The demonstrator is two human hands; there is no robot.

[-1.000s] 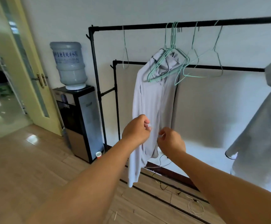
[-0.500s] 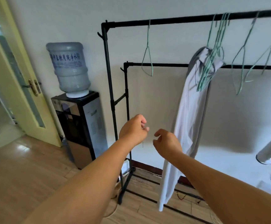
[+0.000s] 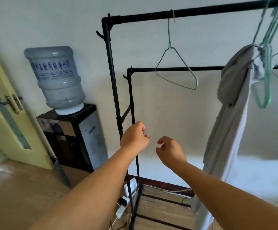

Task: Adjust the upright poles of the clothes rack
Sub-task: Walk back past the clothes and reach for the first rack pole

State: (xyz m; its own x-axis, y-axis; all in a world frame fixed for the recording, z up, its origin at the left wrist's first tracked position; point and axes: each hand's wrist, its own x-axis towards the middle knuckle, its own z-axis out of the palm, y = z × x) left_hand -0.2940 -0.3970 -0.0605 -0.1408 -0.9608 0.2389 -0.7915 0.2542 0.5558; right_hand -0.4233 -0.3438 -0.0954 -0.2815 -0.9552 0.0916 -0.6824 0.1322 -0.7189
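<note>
The black metal clothes rack (image 3: pixel 184 13) stood against the white wall, its two thin upright poles at its left end: the taller front pole (image 3: pixel 112 77) and the shorter rear pole (image 3: pixel 131 97), tied by a short cross brace. Each pole carried a dark collar partway up, probably the height lock and the likeliest place to take hold. The tubes looked stiff, smooth and light, so they could slip in the palm, and the frame might sway under its load.

The left hand (image 3: pixel 135 138) hung loosely curled and empty just in front of the rear pole, not gripping it. The right hand (image 3: pixel 171 151) was half open, fingers bent, holding nothing, apart from both poles.

A green wire hanger (image 3: pixel 176 68) hung from the top rail, and a grey garment (image 3: pixel 234 105) draped toward the right end. A water dispenser with a blue bottle (image 3: pixel 57 78) stood left of the rack.
</note>
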